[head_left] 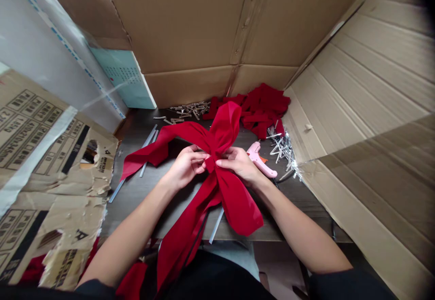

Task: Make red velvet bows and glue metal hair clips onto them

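A large red ribbon bow (pixel 238 195) with loops and long tails is held up over the dark table, its gathered middle between both hands. My left hand (pixel 190 166) pinches a short piece at the centre from the left, fingers closed. From the right, my right hand (pixel 236 164) grips the same gathered centre, its thumb in front and the other fingers behind. One tail stretches left over the table; another hangs down past the front edge toward my body. Just right of my right hand lies a pink glue gun (pixel 261 160).
Clear glue sticks (pixel 114 191) lie at the left. Metal clips (pixel 192 109), a heap of red fabric strips (pixel 265 107) and silvery twist ties (pixel 282 146) are along the back and right. Cardboard walls (pixel 193 23) enclose the dark table (pixel 299 205); printed boxes (pixel 50 155) stand left.
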Demonstrator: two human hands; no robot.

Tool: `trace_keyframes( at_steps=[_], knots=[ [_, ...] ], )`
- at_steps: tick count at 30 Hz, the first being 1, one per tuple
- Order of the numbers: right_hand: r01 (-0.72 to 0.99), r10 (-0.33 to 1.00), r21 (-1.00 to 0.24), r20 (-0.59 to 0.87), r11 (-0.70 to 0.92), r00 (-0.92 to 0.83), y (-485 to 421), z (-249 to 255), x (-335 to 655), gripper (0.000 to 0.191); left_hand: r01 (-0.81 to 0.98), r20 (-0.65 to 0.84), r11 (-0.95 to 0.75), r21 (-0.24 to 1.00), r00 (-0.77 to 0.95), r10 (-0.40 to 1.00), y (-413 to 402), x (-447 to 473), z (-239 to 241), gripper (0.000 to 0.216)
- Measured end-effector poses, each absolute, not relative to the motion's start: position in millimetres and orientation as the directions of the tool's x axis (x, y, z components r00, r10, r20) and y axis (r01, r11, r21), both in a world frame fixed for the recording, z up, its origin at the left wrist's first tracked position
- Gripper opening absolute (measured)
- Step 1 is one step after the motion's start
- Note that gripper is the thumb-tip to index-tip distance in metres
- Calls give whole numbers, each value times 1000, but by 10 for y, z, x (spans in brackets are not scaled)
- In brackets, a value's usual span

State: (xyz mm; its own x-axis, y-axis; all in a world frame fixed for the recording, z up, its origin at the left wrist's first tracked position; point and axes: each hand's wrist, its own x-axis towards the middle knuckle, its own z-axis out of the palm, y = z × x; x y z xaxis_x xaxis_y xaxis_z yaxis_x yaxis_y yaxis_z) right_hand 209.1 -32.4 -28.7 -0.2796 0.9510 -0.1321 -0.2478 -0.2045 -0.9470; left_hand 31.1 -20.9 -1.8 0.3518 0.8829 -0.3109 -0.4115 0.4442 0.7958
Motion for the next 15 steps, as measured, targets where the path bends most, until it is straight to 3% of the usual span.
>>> trace_keyframes(
  at_steps=[2, 5, 15],
  knots=[
    [-286, 944, -929, -149, -236, -295, -332, -242, 2108, 37, -398, -238, 364, 842, 330, 913, -213, 322, -51, 24],
    [-276, 937, -933, -138, -232, -321, -352, -169, 2123, 37, -374, -174, 372, 850, 466, 868, -208, 329, -107, 31],
    [-343, 891, -894, -119, -288, -438, -420, -134, 2042, 30, -259, -171, 338, 905, 507, 845, -243, 349, -163, 32]
  ],
)
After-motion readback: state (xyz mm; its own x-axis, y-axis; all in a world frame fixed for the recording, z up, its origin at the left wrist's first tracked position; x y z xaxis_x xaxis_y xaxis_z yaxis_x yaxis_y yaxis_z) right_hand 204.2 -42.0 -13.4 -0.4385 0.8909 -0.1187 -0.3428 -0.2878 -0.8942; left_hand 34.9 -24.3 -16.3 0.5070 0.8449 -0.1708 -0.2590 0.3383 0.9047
